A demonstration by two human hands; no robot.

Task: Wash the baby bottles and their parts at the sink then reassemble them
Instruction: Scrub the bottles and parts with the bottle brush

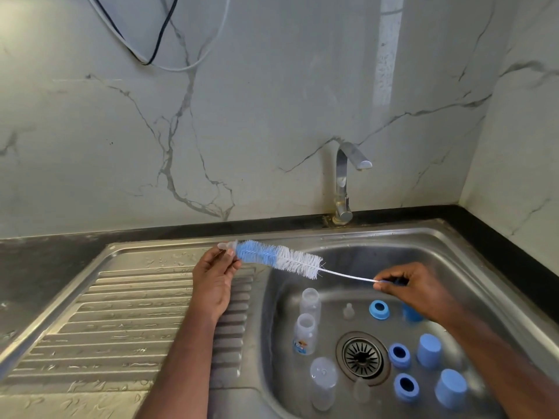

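- Bottles (305, 334) stand upright and uncapped inside the sink (447, 237), just left of the drain (362, 355); a third clear bottle (323, 384) lies nearer the camera, left of and below the drain.
- Blue collar rings (379, 309) and blue caps (429, 350) sit to the right of the drain, with one ring beyond it, all apart from one another; judging by this spread, everything has been taken apart so each piece can be scrubbed singly.
- A small clear teat (348, 311) stands beyond the drain, between the bottles and the far ring.
- The bottle brush (278, 259) is held level above the sink, up and left of the drain, its blue-and-white bristles pointing toward the draining board (127, 313).
- The left hand (213, 279) pinches a second clear teat (225, 246) between thumb and fingertips, right at the brush's bristle tip; the hold seems meant to steady the teat while the bristles work into it.
- The right hand (414, 287), up and right of the drain, pinches the thin wire handle at its far end, fingers curled round it.
- The tap (344, 182), behind the drain, shows no water running.
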